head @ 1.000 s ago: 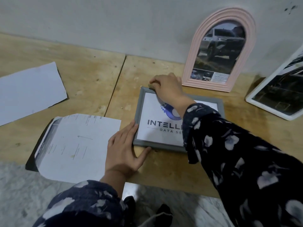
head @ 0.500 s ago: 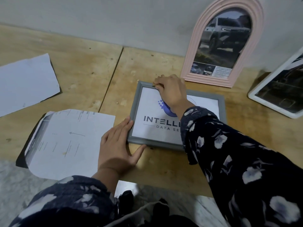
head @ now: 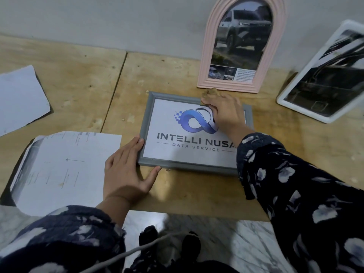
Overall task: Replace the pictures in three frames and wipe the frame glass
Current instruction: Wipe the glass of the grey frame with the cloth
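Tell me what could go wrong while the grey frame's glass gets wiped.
1. The grey frame lies flat, braced only by the left hand at one corner; a hard wipe may slide it.
2. The right hand with its cloth works just beside the leaning pink arched frame and might topple it.

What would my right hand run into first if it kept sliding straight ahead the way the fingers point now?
Probably the pink arched frame. The right hand lies on the grey frame with a brownish cloth under its fingers, pointing up and left toward the pink frame's base, just beyond the cloth.
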{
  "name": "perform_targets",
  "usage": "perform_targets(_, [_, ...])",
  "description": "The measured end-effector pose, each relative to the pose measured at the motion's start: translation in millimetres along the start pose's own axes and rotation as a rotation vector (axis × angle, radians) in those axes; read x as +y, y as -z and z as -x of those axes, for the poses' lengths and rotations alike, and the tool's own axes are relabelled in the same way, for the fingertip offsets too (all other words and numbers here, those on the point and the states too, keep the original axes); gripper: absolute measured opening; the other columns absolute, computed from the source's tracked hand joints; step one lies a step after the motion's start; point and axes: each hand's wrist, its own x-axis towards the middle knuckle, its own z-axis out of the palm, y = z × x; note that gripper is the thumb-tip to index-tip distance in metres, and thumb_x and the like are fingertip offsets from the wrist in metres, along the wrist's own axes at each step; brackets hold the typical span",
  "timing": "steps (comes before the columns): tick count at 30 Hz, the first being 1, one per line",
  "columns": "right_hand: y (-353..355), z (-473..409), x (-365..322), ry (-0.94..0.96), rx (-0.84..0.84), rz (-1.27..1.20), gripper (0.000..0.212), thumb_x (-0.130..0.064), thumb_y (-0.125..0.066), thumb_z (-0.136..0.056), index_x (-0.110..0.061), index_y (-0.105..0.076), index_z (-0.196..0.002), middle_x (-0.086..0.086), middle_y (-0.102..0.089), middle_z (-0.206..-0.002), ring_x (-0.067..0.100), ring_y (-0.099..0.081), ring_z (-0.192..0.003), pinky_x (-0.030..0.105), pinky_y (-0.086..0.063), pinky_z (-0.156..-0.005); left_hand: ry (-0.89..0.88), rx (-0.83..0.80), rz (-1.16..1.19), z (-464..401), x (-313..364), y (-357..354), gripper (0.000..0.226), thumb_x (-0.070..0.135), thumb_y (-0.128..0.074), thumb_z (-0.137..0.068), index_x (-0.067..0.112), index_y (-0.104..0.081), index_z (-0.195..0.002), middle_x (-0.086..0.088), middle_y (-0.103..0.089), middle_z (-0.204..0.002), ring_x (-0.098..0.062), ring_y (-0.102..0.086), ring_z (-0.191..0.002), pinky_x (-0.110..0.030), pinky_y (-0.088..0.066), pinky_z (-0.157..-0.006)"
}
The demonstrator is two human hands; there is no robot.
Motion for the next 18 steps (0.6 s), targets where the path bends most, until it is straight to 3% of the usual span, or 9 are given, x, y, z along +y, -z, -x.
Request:
perform_targets(4, [15.2, 12.7, 17.4, -0.044, -0.016, 0.102, 0.036, -0.020, -0.046, -0.096, -0.039, -0.060, -0.122, -0.014, -0.054, -0.137, 0.020, -0.042, -0.126, 0.040, -0.026, -0.097, -0.004, 0.012, 0.004, -0.3, -0.8, -0.2, 0.078, 0.066, -0.047, -0.075, 0.024, -0.044, -0.140, 0.009, -0.041, -0.149, -0.013, -0.040, -0.134, -0.033, -0.025, -0.106])
perform_targets(7, [26.4, 21.6, 29.0, -0.054, 0.014, 0.176, 0.027, -0.027, -0.046, -0.098, -0.037, -0.064, -0.115, -0.011, -0.062, -0.127, 0.023, -0.046, -0.113, 0.040, -0.029, -0.087, -0.008, 0.016, 0.001, -0.4, -0.8, -0.8, 0.078, 0.067, -0.046, -0.074, 0.024, -0.044, -0.139, 0.008, -0.041, -0.149, -0.013, -0.040, -0.134, -0.034, -0.025, -0.106])
perform_targets(10, [40.8, 28.0, 46.4, -0.131, 0.030, 0.249, 0.026, -0.019, -0.051, -0.092, -0.031, -0.066, -0.109, -0.003, -0.066, -0.114, 0.029, -0.050, -0.105, 0.042, -0.036, -0.085, -0.006, 0.008, 0.003, -0.5, -2.1, -1.0, 0.080, 0.068, -0.044, -0.074, 0.024, -0.042, -0.141, 0.006, -0.040, -0.150, -0.015, -0.039, -0.135, -0.036, -0.025, -0.107])
perform_targets(13, [56.5, 46.8, 58.4, -0.428, 0.107, -0.007, 0.041, -0.007, -0.042, -0.088, -0.024, -0.061, -0.121, 0.006, -0.063, -0.120, 0.033, -0.056, -0.109, 0.041, -0.047, -0.091, -0.005, 0.005, 0.001, 0.5, -3.4, -1.5, 0.081, 0.069, -0.043, -0.074, 0.024, -0.041, -0.142, 0.006, -0.039, -0.151, -0.015, -0.039, -0.136, -0.038, -0.025, -0.107])
perform_targets(16, [59.5, 77.8, 51.0, -0.766, 0.207, -0.324, 0.048, -0.006, -0.039, -0.095, -0.024, -0.045, -0.139, 0.005, -0.053, -0.136, 0.026, -0.050, -0.122, 0.033, -0.040, -0.096, 0.000, -0.004, 0.016, -0.6, -4.9, -2.7, 0.081, 0.070, -0.043, -0.074, 0.024, -0.041, -0.141, 0.004, -0.041, -0.150, -0.016, -0.039, -0.135, -0.039, -0.026, -0.106])
perform_targets(18, [56.3, 98.5, 41.1, -0.867, 0.228, -0.428, 0.046, -0.009, -0.037, -0.097, -0.024, -0.041, -0.141, 0.006, -0.052, -0.136, 0.026, -0.051, -0.120, 0.033, -0.042, -0.093, -0.019, -0.001, 0.022, 1.9, -2.5, -1.2, 0.081, 0.069, -0.043, -0.075, 0.022, -0.042, -0.140, 0.003, -0.043, -0.149, -0.019, -0.041, -0.134, -0.041, -0.028, -0.106])
